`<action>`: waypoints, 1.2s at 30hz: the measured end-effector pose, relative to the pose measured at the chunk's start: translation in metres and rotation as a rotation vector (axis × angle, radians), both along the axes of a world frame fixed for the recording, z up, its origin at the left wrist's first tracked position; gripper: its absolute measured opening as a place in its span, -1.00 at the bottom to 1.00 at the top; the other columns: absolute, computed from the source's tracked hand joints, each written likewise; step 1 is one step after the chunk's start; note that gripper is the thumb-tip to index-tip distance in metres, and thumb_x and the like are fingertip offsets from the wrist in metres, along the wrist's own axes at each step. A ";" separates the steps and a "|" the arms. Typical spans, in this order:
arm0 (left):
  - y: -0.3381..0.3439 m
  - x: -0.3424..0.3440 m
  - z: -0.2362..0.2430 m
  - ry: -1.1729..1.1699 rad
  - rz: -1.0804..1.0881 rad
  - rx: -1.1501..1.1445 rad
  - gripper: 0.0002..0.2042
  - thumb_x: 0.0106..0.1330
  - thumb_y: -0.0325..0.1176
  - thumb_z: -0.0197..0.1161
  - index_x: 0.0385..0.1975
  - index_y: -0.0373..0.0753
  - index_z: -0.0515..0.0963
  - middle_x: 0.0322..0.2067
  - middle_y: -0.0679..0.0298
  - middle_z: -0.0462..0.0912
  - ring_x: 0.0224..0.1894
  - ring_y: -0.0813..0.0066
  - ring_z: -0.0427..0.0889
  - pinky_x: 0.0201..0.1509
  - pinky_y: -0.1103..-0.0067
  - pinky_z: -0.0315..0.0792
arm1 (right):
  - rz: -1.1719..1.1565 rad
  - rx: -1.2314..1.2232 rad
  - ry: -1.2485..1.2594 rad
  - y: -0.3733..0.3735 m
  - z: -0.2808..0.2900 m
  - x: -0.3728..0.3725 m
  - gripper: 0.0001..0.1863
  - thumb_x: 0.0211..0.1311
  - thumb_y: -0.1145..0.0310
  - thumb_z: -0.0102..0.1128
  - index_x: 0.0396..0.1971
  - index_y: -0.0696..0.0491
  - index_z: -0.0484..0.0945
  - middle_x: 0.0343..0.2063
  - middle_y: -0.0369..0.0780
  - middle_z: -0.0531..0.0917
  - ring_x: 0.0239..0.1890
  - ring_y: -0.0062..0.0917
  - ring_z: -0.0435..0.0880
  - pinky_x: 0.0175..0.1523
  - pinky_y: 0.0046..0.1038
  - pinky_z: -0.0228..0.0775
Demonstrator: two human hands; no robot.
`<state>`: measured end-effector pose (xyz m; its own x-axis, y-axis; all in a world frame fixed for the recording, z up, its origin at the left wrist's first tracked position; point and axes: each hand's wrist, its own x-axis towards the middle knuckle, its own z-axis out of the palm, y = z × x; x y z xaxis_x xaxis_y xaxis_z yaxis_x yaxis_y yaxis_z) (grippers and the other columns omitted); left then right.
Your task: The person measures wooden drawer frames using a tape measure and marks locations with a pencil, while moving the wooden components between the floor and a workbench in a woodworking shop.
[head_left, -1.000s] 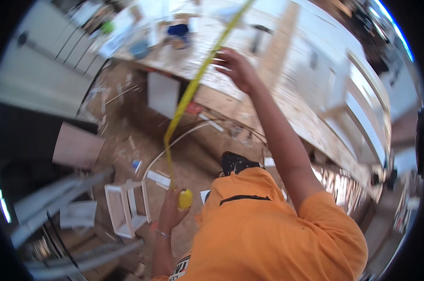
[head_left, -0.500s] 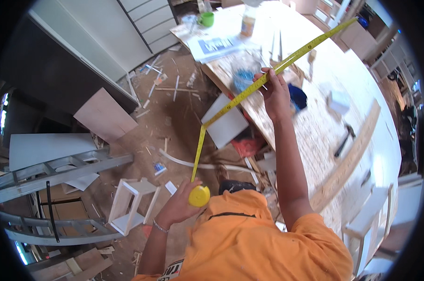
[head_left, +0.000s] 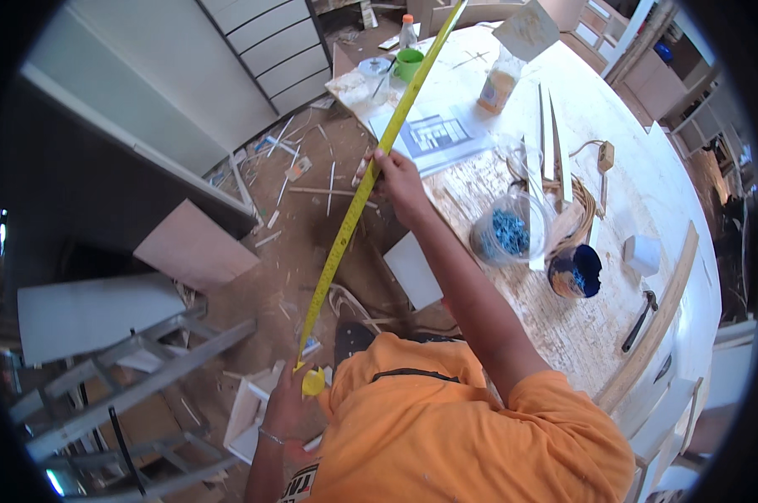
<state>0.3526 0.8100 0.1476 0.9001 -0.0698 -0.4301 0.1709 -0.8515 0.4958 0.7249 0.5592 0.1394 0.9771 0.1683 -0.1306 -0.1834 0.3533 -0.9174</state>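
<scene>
A yellow tape measure blade (head_left: 337,251) stretches diagonally from low in the view to past the top edge, now fairly straight. Its round yellow case (head_left: 313,382) is gripped by my left hand (head_left: 288,387) beside my orange shirt. My right hand (head_left: 397,183), arm outstretched, pinches the blade near the workbench's left edge. Close by on the bench lie a printed drawing (head_left: 436,134), a green mug (head_left: 409,63), a clear tub of blue pieces (head_left: 506,230) and a dark blue can (head_left: 573,277).
The pale workbench (head_left: 563,344) fills the right, with a hammer (head_left: 638,327), long wood strips (head_left: 680,260) and coiled cord. An aluminum ladder (head_left: 144,377), leaning boards (head_left: 186,243), a small wooden frame (head_left: 245,411) and scattered offcuts surround me at left. A panelled cabinet (head_left: 261,50) stands ahead.
My right hand has swung left and down with the blade. The blade's bend has straightened and it points more steeply up. My left hand has shifted slightly left and down.
</scene>
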 end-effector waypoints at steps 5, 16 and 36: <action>0.089 0.110 -0.038 0.014 -0.164 0.017 -0.27 0.03 -0.50 0.43 0.29 0.00 0.37 0.34 0.00 0.22 0.29 -0.08 0.38 0.25 0.26 0.46 | -0.231 -0.165 0.145 0.041 -0.066 0.089 -0.72 0.49 0.23 0.01 -0.16 0.17 0.53 -0.40 -0.19 0.70 -0.40 -0.53 0.69 -0.35 -0.53 0.50; 0.082 0.496 -0.041 -0.139 -0.777 -0.406 -0.20 -0.05 -0.46 0.48 0.30 -0.13 0.27 0.31 -0.09 0.22 0.27 -0.17 0.38 0.30 0.24 0.41 | -0.613 -0.463 0.185 0.029 -0.081 0.161 -0.63 0.40 0.41 0.03 0.13 0.25 0.43 -0.19 -0.13 0.66 -0.21 -0.52 0.66 -0.11 -0.48 0.56; -0.140 0.657 -0.135 -0.660 -0.832 0.105 -0.42 0.29 -0.29 0.23 0.35 -0.10 0.33 0.23 -0.35 0.29 0.00 -0.21 0.61 0.06 0.18 0.55 | -0.717 -0.367 0.849 0.125 -0.169 -0.249 -0.76 0.36 0.31 0.09 -0.20 0.17 0.61 -0.44 -0.22 0.70 -0.40 -0.55 0.67 -0.22 -0.46 0.55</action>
